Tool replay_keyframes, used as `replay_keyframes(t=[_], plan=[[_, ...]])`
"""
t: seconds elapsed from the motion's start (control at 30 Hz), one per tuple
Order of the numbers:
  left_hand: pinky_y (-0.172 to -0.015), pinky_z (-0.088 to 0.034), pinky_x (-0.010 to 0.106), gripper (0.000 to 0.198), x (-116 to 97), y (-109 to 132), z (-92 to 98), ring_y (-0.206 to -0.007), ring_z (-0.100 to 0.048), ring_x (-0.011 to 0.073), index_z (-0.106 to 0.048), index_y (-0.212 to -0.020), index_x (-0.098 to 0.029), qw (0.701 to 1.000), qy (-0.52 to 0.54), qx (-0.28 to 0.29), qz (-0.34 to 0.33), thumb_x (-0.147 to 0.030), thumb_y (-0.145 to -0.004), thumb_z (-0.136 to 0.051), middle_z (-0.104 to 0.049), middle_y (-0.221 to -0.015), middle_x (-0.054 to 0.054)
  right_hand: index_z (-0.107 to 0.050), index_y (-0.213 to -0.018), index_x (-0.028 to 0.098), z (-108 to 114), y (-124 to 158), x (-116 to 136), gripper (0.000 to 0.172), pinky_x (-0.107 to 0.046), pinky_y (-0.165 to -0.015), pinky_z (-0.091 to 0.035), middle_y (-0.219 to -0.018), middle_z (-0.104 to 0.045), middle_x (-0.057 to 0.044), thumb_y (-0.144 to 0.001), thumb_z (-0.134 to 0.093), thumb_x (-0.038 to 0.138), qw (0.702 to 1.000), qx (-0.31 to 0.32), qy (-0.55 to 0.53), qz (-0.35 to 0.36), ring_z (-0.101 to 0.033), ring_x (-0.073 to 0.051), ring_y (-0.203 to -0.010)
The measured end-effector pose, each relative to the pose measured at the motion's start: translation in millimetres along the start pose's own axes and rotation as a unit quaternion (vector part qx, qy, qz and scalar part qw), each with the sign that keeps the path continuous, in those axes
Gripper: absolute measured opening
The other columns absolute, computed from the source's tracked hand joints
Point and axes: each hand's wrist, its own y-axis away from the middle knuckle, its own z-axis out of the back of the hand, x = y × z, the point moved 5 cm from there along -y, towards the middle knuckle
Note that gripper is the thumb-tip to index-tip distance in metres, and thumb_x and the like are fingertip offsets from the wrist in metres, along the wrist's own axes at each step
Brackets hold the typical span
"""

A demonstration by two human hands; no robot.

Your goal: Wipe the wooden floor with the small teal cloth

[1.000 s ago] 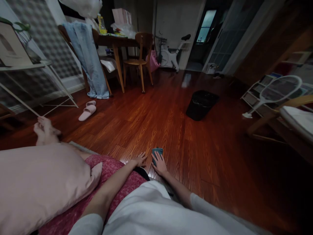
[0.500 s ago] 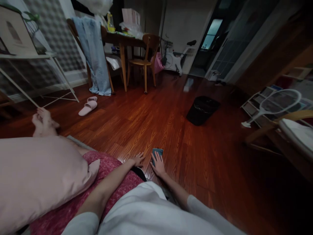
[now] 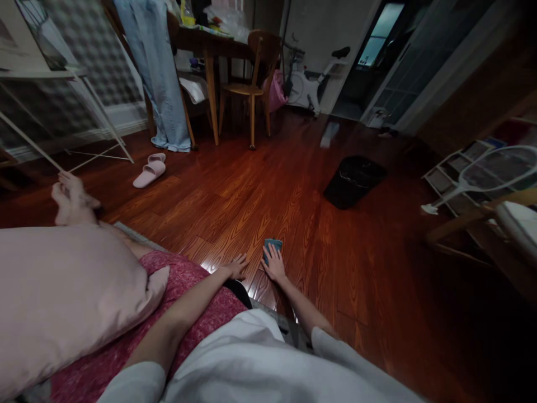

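A small blue-green item (image 3: 272, 244), perhaps a cloth or packet, lies on the wooden floor (image 3: 235, 196) at the centre. My right hand (image 3: 274, 264) rests on it with the fingers stretched out, covering its lower part. Left of it, my left hand (image 3: 237, 267) is held with fingers apart and nothing in them, beside the red fabric (image 3: 188, 302). A pink pillow (image 3: 71, 291) lies at the lower left, over the legs.
A black bin (image 3: 354, 182) stands on the floor at right of centre. Pink slippers (image 3: 150, 171) lie ahead on the left. Farther off are a wooden chair (image 3: 252, 89) and an exercise bike (image 3: 308, 87). A racket (image 3: 495, 170) leans by a rack at the right.
The camera view has tilted down and shifted a little. Both hands and the blue-green item appear slightly higher in the picture; my right hand is still on the item.
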Motion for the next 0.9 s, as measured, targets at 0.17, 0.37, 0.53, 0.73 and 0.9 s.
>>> replay_keyframes(t=[0.17, 0.37, 0.53, 0.73, 0.9], plan=[[-0.122, -0.012, 0.057, 0.089, -6.0, 2.4, 0.4, -0.154, 0.004, 0.0351, -0.018, -0.162, -0.025, 0.999, 0.013, -0.028, -0.01, -0.046, -0.087, -0.062, 0.004, -0.169, 0.01, -0.034, -0.157, 0.021, 1.0, -50.9, -27.2, 0.062, -0.045, -0.123, -0.014, -0.167, -0.024, -0.009, -0.101, -0.031, 0.047, 0.999, 0.008, 0.008, -0.05, -0.017, -0.022, -0.154], [-0.117, -0.001, 0.069, 0.095, -17.0, -5.8, -0.6, -0.153, 0.011, 0.0362, -0.007, -0.163, -0.03, 0.997, -0.026, -0.071, 0.001, -0.049, -0.088, -0.063, 0.011, -0.168, 0.01, -0.033, -0.157, 0.022, -2.1, -87.6, -53.3, 0.064, -0.044, -0.123, -0.014, -0.168, -0.024, -0.008, -0.1, -0.032, 0.051, 0.998, 0.015, 0.017, -0.056, -0.018, -0.023, -0.153], [-0.111, 0.003, 0.078, 0.111, -28.8, -17.2, -2.5, -0.15, 0.018, 0.0414, 0.0, -0.162, -0.033, 0.995, -0.024, -0.092, 0.037, -0.061, -0.082, -0.071, 0.012, -0.168, 0.01, -0.028, -0.159, 0.022, -8.4, -117.2, -74.1, 0.065, -0.045, -0.123, -0.011, -0.169, -0.02, -0.009, -0.101, -0.027, 0.052, 0.997, 0.029, 0.029, -0.07, -0.014, -0.023, -0.154], [-0.103, 0.007, 0.085, 0.144, -32.0, -42.2, -20.6, -0.145, 0.023, 0.0511, 0.006, -0.161, -0.031, 0.996, -0.009, -0.046, 0.071, -0.074, -0.057, -0.084, 0.009, -0.168, 0.016, -0.024, -0.16, 0.023, -12.0, -152.6, -101.9, 0.068, -0.044, -0.123, -0.011, -0.169, -0.017, -0.008, -0.101, -0.025, 0.055, 0.995, 0.043, 0.039, -0.083, -0.014, -0.022, -0.154], [-0.101, 0.009, 0.085, 0.156, -24.7, -60.4, -24.2, -0.144, 0.023, 0.0539, 0.004, -0.161, -0.03, 0.995, 0.026, -0.078, 0.046, -0.084, -0.042, -0.083, 0.008, -0.167, 0.018, -0.024, -0.16, 0.024, -11.1, -184.1, -128.0, 0.069, -0.045, -0.123, -0.009, -0.169, -0.017, -0.008, -0.101, -0.019, 0.057, 0.993, 0.053, 0.029, -0.105, -0.014, -0.022, -0.154]])
